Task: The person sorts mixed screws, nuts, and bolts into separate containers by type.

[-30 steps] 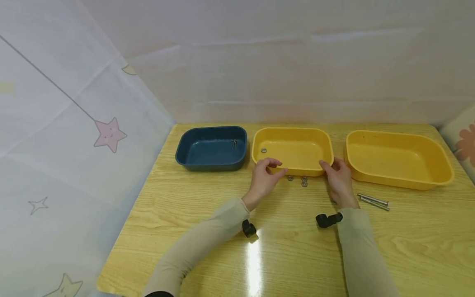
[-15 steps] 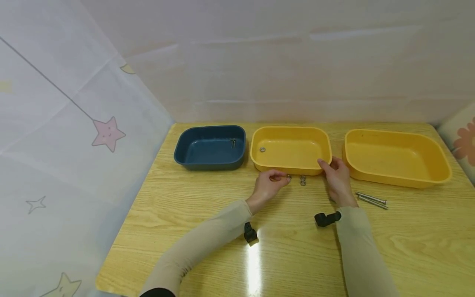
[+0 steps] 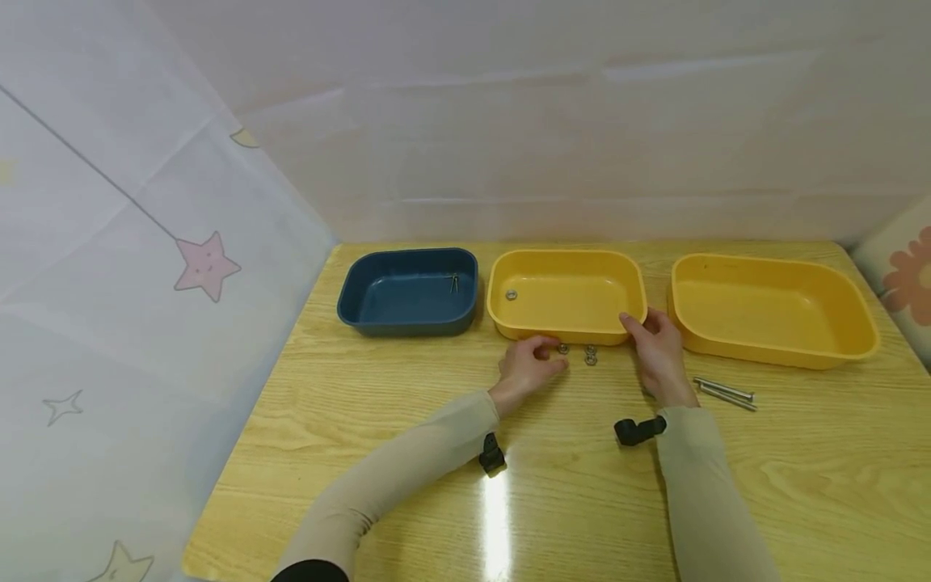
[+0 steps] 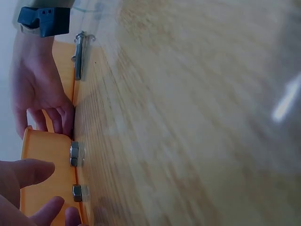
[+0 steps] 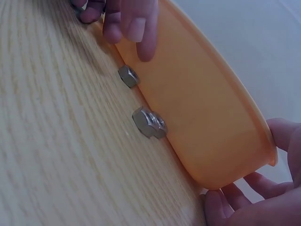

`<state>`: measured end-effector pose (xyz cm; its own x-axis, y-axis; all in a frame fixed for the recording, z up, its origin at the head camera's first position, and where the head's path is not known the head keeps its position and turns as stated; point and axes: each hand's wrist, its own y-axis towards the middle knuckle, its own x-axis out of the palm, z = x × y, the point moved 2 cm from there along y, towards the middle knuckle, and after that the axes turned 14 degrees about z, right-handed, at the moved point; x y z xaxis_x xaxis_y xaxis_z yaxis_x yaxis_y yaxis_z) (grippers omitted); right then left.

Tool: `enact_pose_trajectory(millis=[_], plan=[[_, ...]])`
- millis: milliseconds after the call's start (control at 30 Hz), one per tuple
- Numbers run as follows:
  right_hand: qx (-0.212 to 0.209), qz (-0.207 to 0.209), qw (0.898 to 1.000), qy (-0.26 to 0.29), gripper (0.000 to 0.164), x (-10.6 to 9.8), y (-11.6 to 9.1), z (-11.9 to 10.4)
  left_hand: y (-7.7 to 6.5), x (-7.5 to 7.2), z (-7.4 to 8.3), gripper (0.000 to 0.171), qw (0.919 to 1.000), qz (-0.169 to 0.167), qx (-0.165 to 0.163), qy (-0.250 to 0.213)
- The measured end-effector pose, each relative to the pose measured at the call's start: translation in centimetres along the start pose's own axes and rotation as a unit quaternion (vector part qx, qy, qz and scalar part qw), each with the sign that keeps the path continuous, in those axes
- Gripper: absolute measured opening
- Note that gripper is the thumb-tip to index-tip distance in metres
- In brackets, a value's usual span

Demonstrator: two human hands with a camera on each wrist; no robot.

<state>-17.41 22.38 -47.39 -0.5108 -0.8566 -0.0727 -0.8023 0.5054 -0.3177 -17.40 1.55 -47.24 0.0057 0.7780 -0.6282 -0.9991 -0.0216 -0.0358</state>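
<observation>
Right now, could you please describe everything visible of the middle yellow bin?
The middle yellow bin, shallow, rounded and plastic-looking with a thin rim, stands upright on the table between the blue bin and the other yellow bin. One nut lies inside, toward its left end. The right hand grips its near right corner; whether the left hand touches it is unclear.

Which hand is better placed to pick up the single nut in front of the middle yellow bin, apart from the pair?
Left hand, I'd judge: its fingers are parted close beside the single nut, while the right hand holds the far corner of the middle yellow bin.
</observation>
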Motion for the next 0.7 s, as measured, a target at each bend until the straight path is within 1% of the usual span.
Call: enact_pose_trajectory(millis=[133,267,467,600,700], plan=[[0.0,0.003,1.0,-0.006,0.071,-0.04,0.08,0.0,-0.11,0.1,0.12,0.039,0.9993,-0.01,0.016,0.032],[-0.004,0.005,1.0,-0.013,0.07,-0.02,0.09,-0.01,-0.13,0.2,0.03,0.041,0.9981,-0.013,0.03,0.052],[-0.014,0.006,1.0,-0.02,0.069,0.11,-0.01,-0.01,0.03,0.42,-0.12,0.044,0.9963,-0.023,0.038,0.074],[-0.012,0.007,1.0,-0.019,0.069,0.13,0.01,0.0,0.18,0.4,0.02,0.045,0.9942,-0.035,0.043,0.092],[-0.008,0.008,1.0,-0.019,0.069,0.08,0.05,-0.01,0.38,0.35,0.2,0.044,0.9922,-0.043,0.053,0.105]])
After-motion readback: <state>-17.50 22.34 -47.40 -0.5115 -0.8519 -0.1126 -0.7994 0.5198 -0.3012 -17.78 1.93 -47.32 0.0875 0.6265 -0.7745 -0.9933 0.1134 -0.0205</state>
